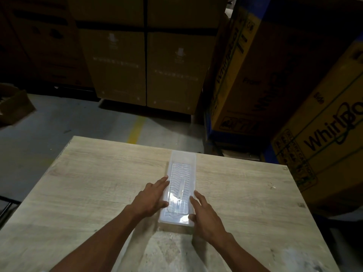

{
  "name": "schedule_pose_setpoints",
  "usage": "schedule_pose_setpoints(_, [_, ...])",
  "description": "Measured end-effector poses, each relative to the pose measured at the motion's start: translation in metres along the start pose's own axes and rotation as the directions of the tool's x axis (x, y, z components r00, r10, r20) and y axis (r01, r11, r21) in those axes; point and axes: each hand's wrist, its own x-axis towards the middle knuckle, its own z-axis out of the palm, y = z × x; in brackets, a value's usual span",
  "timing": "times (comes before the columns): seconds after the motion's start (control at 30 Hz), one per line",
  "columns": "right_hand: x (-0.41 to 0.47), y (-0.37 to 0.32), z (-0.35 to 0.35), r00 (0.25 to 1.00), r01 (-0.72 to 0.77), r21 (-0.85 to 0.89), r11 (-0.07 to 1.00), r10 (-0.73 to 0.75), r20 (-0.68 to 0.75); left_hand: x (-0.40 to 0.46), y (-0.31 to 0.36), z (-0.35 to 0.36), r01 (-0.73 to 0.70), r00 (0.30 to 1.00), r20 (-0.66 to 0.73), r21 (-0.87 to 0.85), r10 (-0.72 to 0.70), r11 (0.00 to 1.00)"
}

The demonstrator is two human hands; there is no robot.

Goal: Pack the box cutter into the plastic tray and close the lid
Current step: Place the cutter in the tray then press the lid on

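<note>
beside tray (181, 160) edges, flat hands (177, 207)

A long, translucent plastic tray (179, 190) is seen just below the frame's centre, lengthwise away from the viewer, its wavy-ribbed lid (180, 179) laid flat on top; contents cannot be made out

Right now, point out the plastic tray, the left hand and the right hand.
plastic tray (181, 160), head view, bare far end.
left hand (152, 197), head view, back of hand.
right hand (206, 216), head view, back of hand.
</note>
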Motion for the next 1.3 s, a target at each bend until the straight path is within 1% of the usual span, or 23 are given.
schedule_pose_setpoints(0.07, [0.003, 0.000, -0.005, 0.999, 0.012, -0.083, 0.997, -0.007, 0.053, 0.003, -0.001, -0.003, -0.007, 1.000, -0.011, 0.026, 0.007, 1.000])
schedule_pose_setpoints(0.17, [0.005, -0.002, -0.011, 0.994, 0.029, -0.128, 0.991, -0.014, 0.111, 0.009, -0.002, -0.006, -0.030, 0.999, -0.042, 0.057, 0.033, 0.998])
schedule_pose_setpoints(0.23, [0.006, -0.001, -0.012, 0.994, 0.036, -0.156, 0.987, -0.019, 0.111, 0.013, -0.002, -0.009, -0.041, 0.998, -0.052, 0.075, 0.045, 0.996])
schedule_pose_setpoints(0.33, [0.007, 0.000, -0.011, 0.996, 0.025, -0.153, 0.988, -0.012, 0.090, 0.018, 0.000, -0.014, -0.053, 0.997, -0.050, 0.113, 0.059, 0.992])
schedule_pose_setpoints(0.5, [0.006, -0.004, -0.014, 0.995, 0.020, -0.159, 0.987, -0.004, 0.102, 0.032, 0.003, -0.027, -0.075, 0.997, -0.003, 0.260, 0.078, 0.963])
schedule_pose_setpoints(0.63, [0.005, -0.006, -0.015, 0.995, 0.030, -0.173, 0.985, -0.013, 0.099, 0.044, 0.010, -0.037, -0.083, 0.995, 0.074, 0.326, 0.062, 0.942])
schedule_pose_setpoints(0.8, [0.008, -0.006, -0.012, 0.996, -0.003, -0.173, 0.985, 0.018, 0.083, 0.056, 0.018, -0.047, -0.062, 0.991, 0.133, 0.335, 0.018, 0.940])
schedule_pose_setpoints(0.9, [0.009, -0.007, -0.012, 0.997, -0.001, -0.187, 0.982, 0.017, 0.082, 0.061, 0.020, -0.049, -0.047, 0.990, 0.144, 0.321, 0.000, 0.946])
schedule_pose_setpoints(1.3, [0.010, -0.010, -0.017, 0.997, 0.009, -0.200, 0.980, 0.007, 0.078, 0.073, 0.017, -0.048, -0.065, 0.987, 0.163, 0.343, 0.008, 0.937])
